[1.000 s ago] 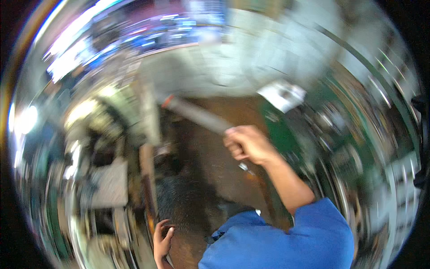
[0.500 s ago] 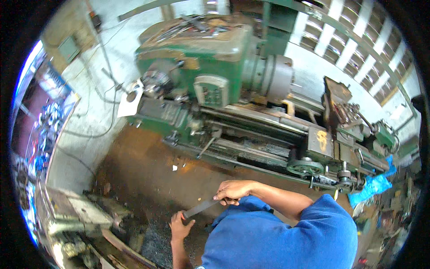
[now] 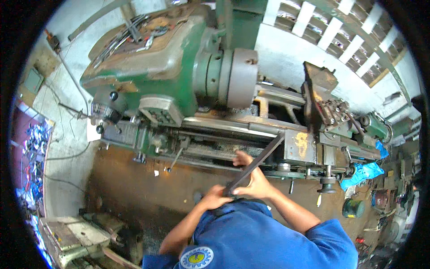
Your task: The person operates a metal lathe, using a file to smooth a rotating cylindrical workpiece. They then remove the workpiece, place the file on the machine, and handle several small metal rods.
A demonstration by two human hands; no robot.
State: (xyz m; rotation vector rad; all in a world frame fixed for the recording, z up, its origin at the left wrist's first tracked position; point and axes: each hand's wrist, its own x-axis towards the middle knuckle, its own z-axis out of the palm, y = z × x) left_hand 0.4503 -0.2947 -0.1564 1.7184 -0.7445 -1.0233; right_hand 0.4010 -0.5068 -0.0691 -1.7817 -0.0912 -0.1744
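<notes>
A long, narrow, dark flat metal bar (image 3: 256, 166) slants up and to the right in front of my body. Its far end reaches in front of the lathe carriage (image 3: 301, 145). My left hand (image 3: 213, 198) is closed round its lower end, fingers partly hidden. My right hand (image 3: 254, 183) is behind the bar, with fingers and thumb stretched apart; whether its palm touches the bar I cannot tell. The green lathe (image 3: 172, 74) stands in front of me, its grey chuck (image 3: 243, 78) above and beyond my hands.
A carriage handwheel (image 3: 283, 173) is close to my right forearm. Loose tools (image 3: 134, 38) lie on the headstock. A blue plastic sheet (image 3: 363, 175) and a green tin (image 3: 353, 208) are at the right. Another worn machine (image 3: 76, 237) stands at the lower left.
The bar has swung up and to the right, its far end now by the carriage. My left hand moved right to its lower end; my right hand moved right and its fingers spread. The view shifted.
</notes>
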